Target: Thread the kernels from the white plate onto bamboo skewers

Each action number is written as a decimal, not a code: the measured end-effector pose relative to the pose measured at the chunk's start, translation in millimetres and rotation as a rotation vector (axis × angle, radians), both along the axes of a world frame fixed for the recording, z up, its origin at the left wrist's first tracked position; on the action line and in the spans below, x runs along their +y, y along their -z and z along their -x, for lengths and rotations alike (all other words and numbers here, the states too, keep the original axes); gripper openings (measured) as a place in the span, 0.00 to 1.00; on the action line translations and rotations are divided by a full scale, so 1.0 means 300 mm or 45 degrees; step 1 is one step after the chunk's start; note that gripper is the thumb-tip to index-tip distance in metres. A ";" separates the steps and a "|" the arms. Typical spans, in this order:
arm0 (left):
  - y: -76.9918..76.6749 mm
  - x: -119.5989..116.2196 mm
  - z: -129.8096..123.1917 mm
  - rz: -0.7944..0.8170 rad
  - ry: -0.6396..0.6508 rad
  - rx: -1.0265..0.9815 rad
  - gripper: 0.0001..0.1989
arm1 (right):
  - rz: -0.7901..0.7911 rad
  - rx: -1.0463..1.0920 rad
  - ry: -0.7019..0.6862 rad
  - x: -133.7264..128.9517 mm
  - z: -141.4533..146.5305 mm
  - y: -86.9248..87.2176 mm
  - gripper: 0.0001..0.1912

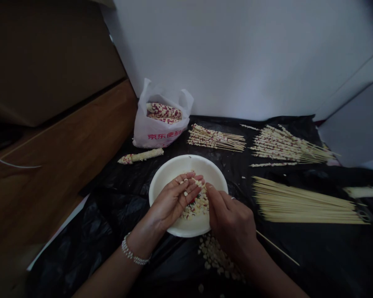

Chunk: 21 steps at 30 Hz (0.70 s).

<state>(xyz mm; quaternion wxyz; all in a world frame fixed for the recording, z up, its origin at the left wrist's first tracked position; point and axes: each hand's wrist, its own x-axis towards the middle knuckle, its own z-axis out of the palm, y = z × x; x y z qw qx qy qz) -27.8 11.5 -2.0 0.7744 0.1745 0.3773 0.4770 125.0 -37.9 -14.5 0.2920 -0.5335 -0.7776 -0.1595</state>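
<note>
Palm up over the white bowl point(157, 179), my left hand point(171, 199) is cupped with a few pale corn kernels point(185, 193) resting on its palm and fingers. My right hand point(231, 219) is closed on a thin bamboo skewer point(278, 248), whose rear end sticks out past the wrist to the right. Kernels are on or against the skewer's front end by my left fingertips; how many are threaded I cannot tell. Loose white and dark red kernels point(199, 205) lie in the bowl below. More pale kernels point(216, 254) are scattered on the black plastic sheet, partly hidden under my right arm.
A white plastic bag point(155, 134) holds speckled corn cobs point(164, 111); a partly stripped cob point(141, 156) lies before it. Two piles of kernel-threaded skewers point(202, 137) lie at the back right. Bare skewers point(304, 203) are spread at right. A white wall point(236, 62) stands behind.
</note>
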 end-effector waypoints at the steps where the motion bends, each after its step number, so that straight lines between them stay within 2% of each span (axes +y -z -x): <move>1: 0.003 -0.001 0.001 -0.017 0.010 0.014 0.11 | 0.001 -0.006 0.001 -0.001 0.000 0.000 0.16; 8: -0.004 -0.005 -0.003 -0.066 0.018 0.142 0.17 | 0.033 -0.088 0.010 -0.005 -0.001 -0.004 0.16; 13: -0.008 -0.010 -0.004 -0.116 0.077 0.172 0.16 | 0.043 -0.109 0.000 -0.006 -0.001 -0.007 0.18; 21: -0.020 -0.015 -0.010 -0.112 0.073 0.153 0.15 | 0.108 -0.156 0.030 -0.006 -0.005 0.000 0.20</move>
